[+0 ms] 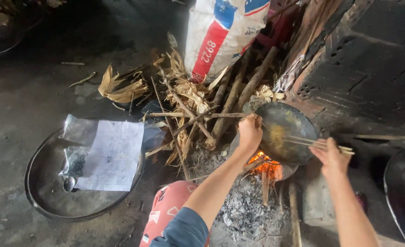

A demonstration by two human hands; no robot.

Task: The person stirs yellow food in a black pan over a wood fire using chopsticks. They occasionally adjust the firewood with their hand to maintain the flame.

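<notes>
Both fingers [330,148] closed: chopsticks [303,141], pan [282,132]

I am seeing two bare forearms showing, the left arm [211,187] wearing a blue-grey sleeve pushed up near the elbow, beside the red patterned cloth [168,210].

The scene is lit dimly and evenly by soft daylight; no hard shadows are cast. The brightest spot is given by the orange fire [266,165], slightly overexposed. Above the fire, the white sack [220,34] is rendered bright. Corners far from the fire are lost in darkness, with mild wide-angle bending and softness.
</notes>
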